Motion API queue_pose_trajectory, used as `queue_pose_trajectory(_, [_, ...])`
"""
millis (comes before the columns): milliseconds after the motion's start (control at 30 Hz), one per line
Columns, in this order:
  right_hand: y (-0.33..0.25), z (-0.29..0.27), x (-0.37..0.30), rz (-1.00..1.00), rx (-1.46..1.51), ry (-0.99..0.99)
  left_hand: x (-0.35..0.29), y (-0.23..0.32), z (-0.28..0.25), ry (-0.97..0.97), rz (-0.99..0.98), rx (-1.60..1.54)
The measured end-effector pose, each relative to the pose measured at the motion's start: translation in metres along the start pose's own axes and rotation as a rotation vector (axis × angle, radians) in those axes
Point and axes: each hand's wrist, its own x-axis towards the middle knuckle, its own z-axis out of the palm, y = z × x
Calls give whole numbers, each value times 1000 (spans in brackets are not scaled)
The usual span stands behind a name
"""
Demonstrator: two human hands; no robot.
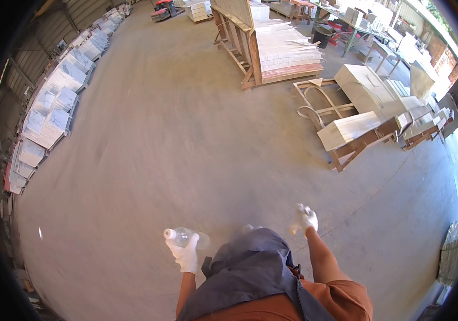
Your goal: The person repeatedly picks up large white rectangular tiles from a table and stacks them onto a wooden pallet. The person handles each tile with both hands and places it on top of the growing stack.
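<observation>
The left hand (185, 255) covers part of the clear bottle (185, 236), whose far end looks smeared. The right hand (305, 218) is blurred, its fingers hard to tell apart. Between the hands, a pale shape (248, 228) at the apron (255, 257) is too unclear to name. The left forearm (185, 294) runs off the lower edge; well beyond both hands, the top edge crops a red machine (163, 10).

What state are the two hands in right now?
Left hand: closed around a clear bottle.
Right hand: blurred; cannot tell whether it is open or closed, or holding anything.
</observation>
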Motion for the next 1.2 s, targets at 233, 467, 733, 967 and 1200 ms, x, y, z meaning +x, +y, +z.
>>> queue_pose_trajectory(233, [-449,114,73,-247,623,-193,209,88,60,169,-62,-47])
queue_pose_trajectory(467, [-597,176,151,-164,472,-180,461,189,135,39,15,7])
queue_pose_trajectory(733, [-503,191,288,310,651,178,728,346,248,-108,166,-85])
queue_pose_trajectory(967, [-709,268,510,163,201,124,934,424,377,27,8,-11])
queue_pose_trajectory(1200, [-1216,338,661,-266,533,-142,1099,522,428,54,-24,-124])
